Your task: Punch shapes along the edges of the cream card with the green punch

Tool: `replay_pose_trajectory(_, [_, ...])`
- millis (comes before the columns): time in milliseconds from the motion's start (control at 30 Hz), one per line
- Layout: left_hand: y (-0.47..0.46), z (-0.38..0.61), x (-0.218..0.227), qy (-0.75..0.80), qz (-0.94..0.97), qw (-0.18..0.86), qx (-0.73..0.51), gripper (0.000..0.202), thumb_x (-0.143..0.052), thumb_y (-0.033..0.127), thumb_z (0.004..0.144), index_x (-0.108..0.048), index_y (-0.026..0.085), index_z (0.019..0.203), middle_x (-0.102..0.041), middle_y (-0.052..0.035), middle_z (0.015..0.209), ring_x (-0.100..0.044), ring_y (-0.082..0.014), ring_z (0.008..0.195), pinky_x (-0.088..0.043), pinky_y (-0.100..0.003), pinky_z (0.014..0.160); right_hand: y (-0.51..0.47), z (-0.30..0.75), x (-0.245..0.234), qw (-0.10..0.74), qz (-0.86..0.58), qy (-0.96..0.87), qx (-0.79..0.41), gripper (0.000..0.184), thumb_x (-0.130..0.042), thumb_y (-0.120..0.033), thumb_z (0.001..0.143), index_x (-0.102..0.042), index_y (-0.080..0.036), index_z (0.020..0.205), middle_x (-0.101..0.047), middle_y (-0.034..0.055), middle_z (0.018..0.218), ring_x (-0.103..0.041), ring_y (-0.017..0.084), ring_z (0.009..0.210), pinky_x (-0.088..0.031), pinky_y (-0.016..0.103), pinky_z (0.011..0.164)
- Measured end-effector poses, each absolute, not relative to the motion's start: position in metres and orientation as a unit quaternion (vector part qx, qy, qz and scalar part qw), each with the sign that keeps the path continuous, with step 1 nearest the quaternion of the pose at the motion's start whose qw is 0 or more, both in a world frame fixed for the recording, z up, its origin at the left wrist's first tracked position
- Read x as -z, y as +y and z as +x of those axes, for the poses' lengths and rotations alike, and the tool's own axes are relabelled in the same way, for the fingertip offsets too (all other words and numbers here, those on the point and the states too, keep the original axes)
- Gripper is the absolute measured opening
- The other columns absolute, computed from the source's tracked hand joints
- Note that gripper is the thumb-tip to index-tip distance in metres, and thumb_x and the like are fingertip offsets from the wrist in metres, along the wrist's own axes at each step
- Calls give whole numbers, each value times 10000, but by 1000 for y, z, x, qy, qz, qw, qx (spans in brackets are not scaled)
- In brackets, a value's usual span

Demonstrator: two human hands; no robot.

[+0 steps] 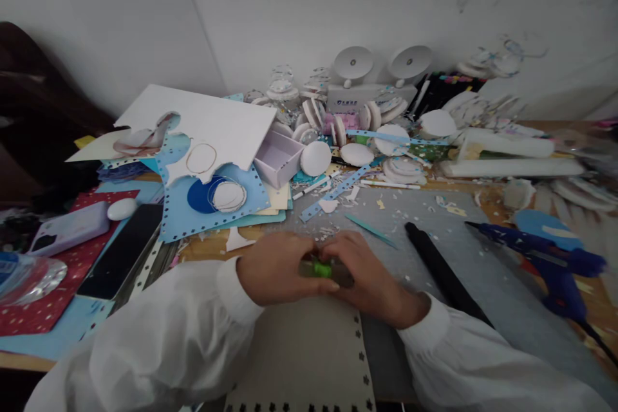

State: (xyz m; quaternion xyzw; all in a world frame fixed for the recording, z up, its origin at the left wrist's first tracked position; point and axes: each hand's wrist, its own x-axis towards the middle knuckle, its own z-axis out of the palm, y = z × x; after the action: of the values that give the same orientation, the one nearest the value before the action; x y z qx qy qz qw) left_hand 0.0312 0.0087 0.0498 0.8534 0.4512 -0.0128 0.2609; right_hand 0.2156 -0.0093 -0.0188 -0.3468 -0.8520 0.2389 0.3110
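The grey mat (pixel 521 309) across the right of the frame was strewn with scraps (pixel 381 205). At centre, what looked like a green punch (pixel 322 268) was pinched between curled fingers and thumbs of the left hand (pixel 280 267) and right hand (pixel 367 280). Below, a sheet (pixel 309 347) was lined with flower shapes; edge punching seemed in hand, with even spacing and firm pressure called for next.

The wooden desk (pixel 200 248) is partly covered by a grey mat (pixel 487 277), strewn with paper scraps (pixel 456 210). A flower-punched sheet (pixel 309 341) is laid over its front, a black rod-like object (pixel 437 264) to the right.
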Motion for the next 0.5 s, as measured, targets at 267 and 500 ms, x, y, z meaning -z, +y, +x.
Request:
replay_pose_trajectory(267, [-3, 33, -46, 487, 842, 227, 41, 273, -654, 446, 719, -661, 196, 827, -680, -55, 792, -630, -238, 744, -429, -295, 611, -7, 218, 11, 252, -327, -902, -126, 269, -686, -317, 743, -546, -173, 920, -606, 75, 923, -495, 253, 898, -387, 423, 814])
replay_pose_trajectory(500, [-12, 29, -52, 485, 846, 223, 5, 259, -689, 430, 712, -665, 199, 824, -679, -42, 807, -619, -231, 801, -430, -300, 675, -8, 224, 4, 264, -318, -904, -105, 270, -676, -341, 745, -563, -213, 954, -584, 70, 964, -478, 250, 921, -375, 427, 827])
